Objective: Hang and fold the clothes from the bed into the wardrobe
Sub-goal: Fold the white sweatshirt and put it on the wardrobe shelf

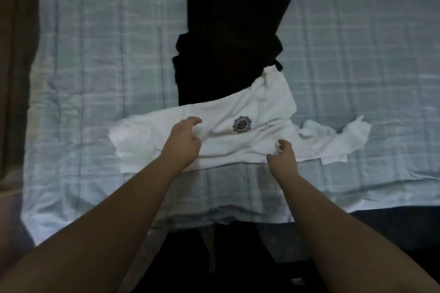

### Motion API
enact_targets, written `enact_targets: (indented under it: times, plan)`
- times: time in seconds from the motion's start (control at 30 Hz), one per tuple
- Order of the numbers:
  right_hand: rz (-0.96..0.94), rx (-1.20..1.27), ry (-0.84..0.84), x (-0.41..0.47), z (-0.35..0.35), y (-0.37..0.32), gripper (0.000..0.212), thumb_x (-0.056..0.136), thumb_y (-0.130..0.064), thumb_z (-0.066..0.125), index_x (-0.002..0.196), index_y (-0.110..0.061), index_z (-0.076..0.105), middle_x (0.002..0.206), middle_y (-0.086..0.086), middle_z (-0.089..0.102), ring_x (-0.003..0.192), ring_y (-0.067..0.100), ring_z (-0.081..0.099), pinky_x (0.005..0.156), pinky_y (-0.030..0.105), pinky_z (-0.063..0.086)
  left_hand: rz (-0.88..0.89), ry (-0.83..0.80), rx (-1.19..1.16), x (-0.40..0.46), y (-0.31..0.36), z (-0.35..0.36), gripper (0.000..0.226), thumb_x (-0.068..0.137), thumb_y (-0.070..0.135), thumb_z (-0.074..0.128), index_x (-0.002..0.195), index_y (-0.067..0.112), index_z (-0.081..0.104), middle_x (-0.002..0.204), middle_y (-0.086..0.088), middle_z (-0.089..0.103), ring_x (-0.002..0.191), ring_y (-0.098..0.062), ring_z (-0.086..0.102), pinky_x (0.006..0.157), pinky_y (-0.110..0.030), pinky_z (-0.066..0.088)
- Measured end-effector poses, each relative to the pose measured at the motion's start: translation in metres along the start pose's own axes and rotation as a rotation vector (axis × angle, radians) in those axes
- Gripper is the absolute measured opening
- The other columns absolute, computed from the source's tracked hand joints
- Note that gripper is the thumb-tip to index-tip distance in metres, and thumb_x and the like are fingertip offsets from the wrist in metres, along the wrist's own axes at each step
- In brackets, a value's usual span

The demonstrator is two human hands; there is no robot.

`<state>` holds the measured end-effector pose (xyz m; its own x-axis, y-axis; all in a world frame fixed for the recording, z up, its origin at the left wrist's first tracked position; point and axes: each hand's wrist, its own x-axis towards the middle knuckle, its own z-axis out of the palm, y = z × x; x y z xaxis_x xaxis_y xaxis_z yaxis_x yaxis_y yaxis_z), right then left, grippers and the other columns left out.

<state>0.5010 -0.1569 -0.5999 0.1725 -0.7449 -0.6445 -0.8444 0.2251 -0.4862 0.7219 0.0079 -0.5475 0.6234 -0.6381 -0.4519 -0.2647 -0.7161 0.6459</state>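
Left hand (184, 140) curled on white shirt (250, 131), right hand (283, 156) half-open at its hem; dark garment (228, 31) upper centre on bed (95, 54)

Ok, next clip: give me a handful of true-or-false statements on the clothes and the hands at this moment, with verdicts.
1. A white shirt with a small dark emblem lies spread on the bed. True.
2. The dark garment lies nearer the person than the white shirt. False: it lies farther away, and the shirt's far edge overlaps its near end.
3. Both hands are over the white shirt. True: the left hand near the middle, the right hand at its near edge.
4. The right hand holds a hanger. False: no hanger shows, and its fingers are curled open at the cloth.
5. The bed cover is plain red. False: it is pale with a checked pattern.
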Motion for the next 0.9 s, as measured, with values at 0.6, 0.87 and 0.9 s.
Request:
enact_targets:
  times: [0.6,0.87,0.9]
  plan:
    - [0.338,1.107,-0.003,0.049,-0.08,0.052,0.026,0.094,-0.009,0.062,0.12,-0.01,0.06,0.105,0.01,0.069,0.089,0.023,0.067,0.069,0.031,0.058,0.195,-0.437,0.075,0.038,0.142,0.177,0.049,0.091,0.012,0.057,0.136,0.03,0.049,0.124,-0.001,0.054,0.097,-0.018,0.061,0.088,-0.03,0.049]
    - [0.11,1.108,-0.435,-0.014,-0.082,0.032,0.022,0.091,0.003,0.059,0.111,-0.004,0.066,0.101,0.014,0.074,0.091,0.025,0.071,0.071,0.033,0.058,-0.41,-0.451,-0.156,0.036,0.161,0.173,0.021,0.091,0.031,0.064,0.102,0.015,0.054,0.095,-0.009,0.061,0.083,-0.025,0.059,0.075,-0.041,0.057]
    - [0.149,1.13,-0.48,-0.018,-0.08,0.035,0.019,0.091,0.0,0.059,0.108,-0.003,0.067,0.1,0.015,0.073,0.09,0.026,0.07,0.072,0.034,0.058,-0.366,-0.415,-0.098,0.037,0.156,0.171,0.012,0.089,0.021,0.063,0.096,0.016,0.055,0.092,-0.01,0.059,0.079,-0.024,0.057,0.07,-0.04,0.055]
